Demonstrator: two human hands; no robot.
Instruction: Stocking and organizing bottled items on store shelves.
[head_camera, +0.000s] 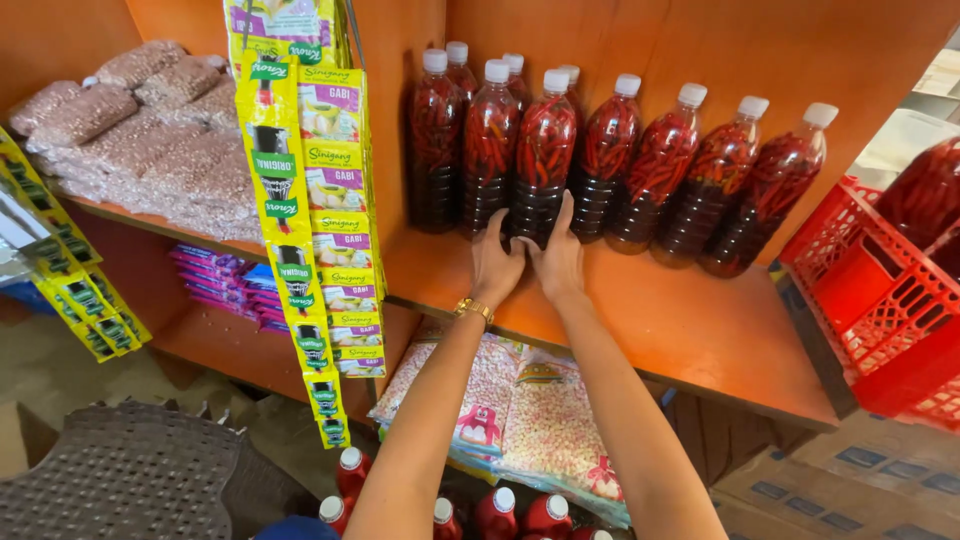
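Observation:
A row of clear plastic bottles with white caps, filled with red chillies in dark liquid, stands along the back of an orange wooden shelf (690, 330). Both my hands reach to the base of one front bottle (541, 160). My left hand (496, 262), with a gold bracelet at the wrist, presses its fingers against the bottle's lower left side. My right hand (560, 255) rests against its lower right side with the fingers pointing up. The hands sit side by side, thumbs nearly touching.
Hanging strips of yellow and green seasoning sachets (305, 230) dangle left of the shelf. Bagged brown nuts (150, 140) fill the left shelf. A red plastic crate (880, 300) with a bottle stands at right. Snack bags (530, 420) and red bottles lie below.

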